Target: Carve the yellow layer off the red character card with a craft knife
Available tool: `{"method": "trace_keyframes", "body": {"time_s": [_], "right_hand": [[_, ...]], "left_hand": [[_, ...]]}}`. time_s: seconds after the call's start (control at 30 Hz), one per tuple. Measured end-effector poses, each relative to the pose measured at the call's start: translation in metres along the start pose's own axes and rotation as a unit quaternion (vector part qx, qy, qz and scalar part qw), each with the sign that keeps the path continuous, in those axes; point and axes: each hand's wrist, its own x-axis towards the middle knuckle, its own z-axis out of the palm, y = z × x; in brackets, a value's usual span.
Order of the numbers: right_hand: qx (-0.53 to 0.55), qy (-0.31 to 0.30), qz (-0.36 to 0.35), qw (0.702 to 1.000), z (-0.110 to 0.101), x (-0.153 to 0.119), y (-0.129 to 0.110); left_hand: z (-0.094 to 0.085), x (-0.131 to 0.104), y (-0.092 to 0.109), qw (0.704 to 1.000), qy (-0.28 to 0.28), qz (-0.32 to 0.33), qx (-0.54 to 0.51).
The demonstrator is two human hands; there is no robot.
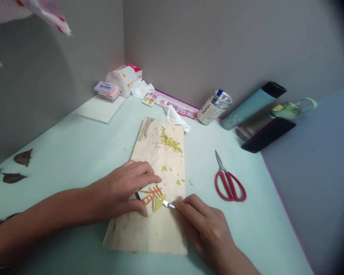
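Note:
On a wooden board (172, 233) lies a small carved block (151, 196) with an orange character outlined in yellow on white, like a rubber stamp; a yellow patch shows at its right corner. My left hand (129, 187) grips it between thumb and fingers, pressing it to the board. A craft knife (169, 205) with a silver collar is pinched in my right hand (206, 225), its blade touching the block's yellow corner. The knife's handle is mostly hidden by my fingers. Yellow shavings (170, 142) are heaped at the board's far end, with several crumbs (164, 168) nearer the block.
Red-handled scissors (230, 185) lie right of the board. Behind stand a clear cup (213, 109) with pens, a teal bottle (250, 107), a green-lidded bottle (283, 110) and a dark phone (269, 135). Tissues (126, 78), erasers (106, 89) and dried pods (23, 157) sit left.

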Motion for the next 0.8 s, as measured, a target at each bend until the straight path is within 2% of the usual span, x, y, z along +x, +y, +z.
{"method": "trace_keyframes", "body": {"time_s": [0.5,0.67,0.8], "right_hand": [[-0.014,-0.021,-0.006,1.000,-0.0011,-0.0050,0.0024],[0.014,-0.025,0.011,1.000,0.0019,-0.0028,0.0003],[0.019,-0.029,0.017,0.999,0.0015,-0.0045,0.0000]], "left_hand": [[-0.0063,0.0032,0.0051,0.999,-0.028,-0.016,0.006],[-0.0020,0.0012,0.0034,1.000,0.004,-0.013,0.007],[-0.0012,0.0008,0.0027,1.000,0.000,-0.014,0.001]]}}
